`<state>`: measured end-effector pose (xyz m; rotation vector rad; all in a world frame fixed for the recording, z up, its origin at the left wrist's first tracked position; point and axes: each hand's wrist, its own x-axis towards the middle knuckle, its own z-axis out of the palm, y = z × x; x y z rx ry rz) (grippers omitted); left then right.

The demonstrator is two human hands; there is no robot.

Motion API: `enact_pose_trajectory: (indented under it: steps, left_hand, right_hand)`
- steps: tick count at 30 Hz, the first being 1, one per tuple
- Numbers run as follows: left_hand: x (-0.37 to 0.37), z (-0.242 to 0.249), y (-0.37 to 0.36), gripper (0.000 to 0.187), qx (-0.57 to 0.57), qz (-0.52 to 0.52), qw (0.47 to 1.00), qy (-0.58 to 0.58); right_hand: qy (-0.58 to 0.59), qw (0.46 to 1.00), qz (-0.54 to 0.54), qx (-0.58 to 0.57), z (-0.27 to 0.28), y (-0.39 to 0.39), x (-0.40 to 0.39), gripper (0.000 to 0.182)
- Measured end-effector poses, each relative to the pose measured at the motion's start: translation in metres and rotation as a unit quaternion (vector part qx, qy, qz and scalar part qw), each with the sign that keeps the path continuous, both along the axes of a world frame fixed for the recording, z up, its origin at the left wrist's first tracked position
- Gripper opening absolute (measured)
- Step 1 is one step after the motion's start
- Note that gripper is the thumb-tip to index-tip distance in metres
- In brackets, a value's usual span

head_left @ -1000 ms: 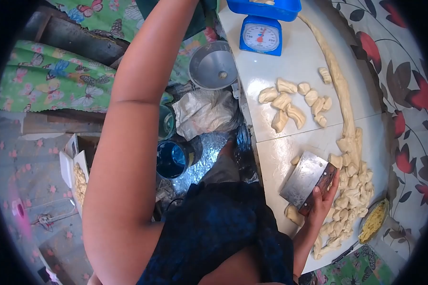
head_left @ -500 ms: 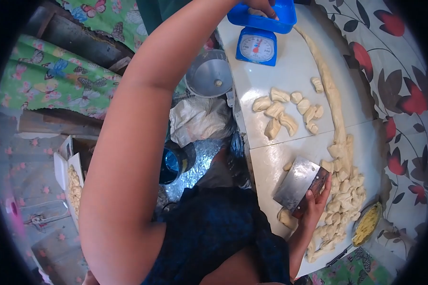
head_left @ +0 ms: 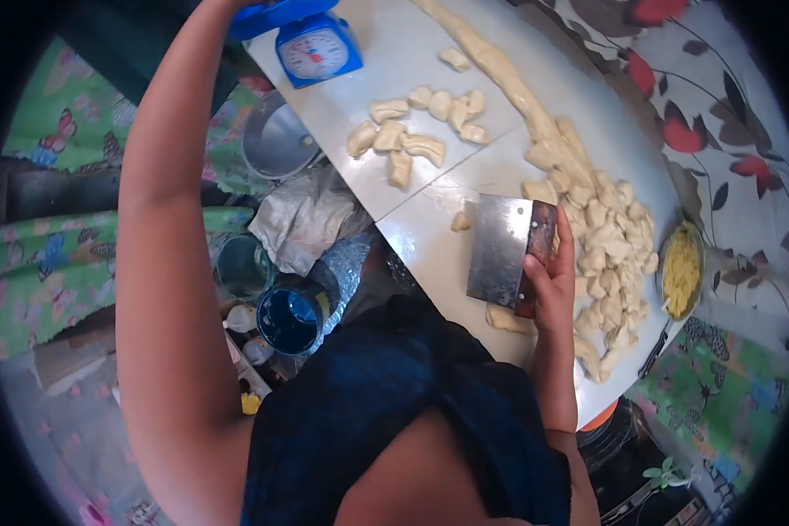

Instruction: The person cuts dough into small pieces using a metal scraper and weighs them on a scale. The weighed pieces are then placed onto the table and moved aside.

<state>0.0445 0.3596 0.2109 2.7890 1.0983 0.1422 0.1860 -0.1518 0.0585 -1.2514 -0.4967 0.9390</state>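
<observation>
My right hand [head_left: 554, 285] is closed around the dark wooden handle of a metal dough scraper [head_left: 498, 250]. The blade points left, over the white table. Just beyond the hand lies a heap of cut dough pieces [head_left: 609, 237], joined to a long dough roll [head_left: 491, 66] that runs to the top. Small dough pieces lie beside and partly under the scraper. My left arm stretches up to the blue pan [head_left: 294, 10] of a kitchen scale [head_left: 317, 54]; the hand itself is cut off by the top edge. Several loose dough pieces [head_left: 390, 136] lie below the scale.
A bowl of yellow filling [head_left: 682, 276] stands at the table's right edge, with a dark-handled utensil [head_left: 655, 352] near it. Left of the table are a metal basin [head_left: 276, 140], a crumpled plastic bag [head_left: 302, 219] and a blue bucket [head_left: 291, 317]. A flowered cloth hangs at the right.
The view has turned and shifted, so the scale and dough appear farther left. My left hand, earlier seen with fingers in the blue pan, has left the frame. The right hand still holds the scraper.
</observation>
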Motion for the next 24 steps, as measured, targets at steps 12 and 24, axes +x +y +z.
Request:
enact_pose_trajectory:
  steps: [12, 24]
  left_hand:
    - [0.002, 0.03, -0.156, 0.009, -0.205, -0.095, 0.864, -0.451]
    - [0.059, -0.102, -0.321, 0.051, -0.467, -0.299, 0.761, -0.337]
  right_hand:
    - [-0.005, 0.995, -0.084, 0.047, 0.003, -0.034, 0.004, 0.077]
    - [0.011, 0.989, -0.133, 0.063, -0.003, -0.076, 0.014, 0.075]
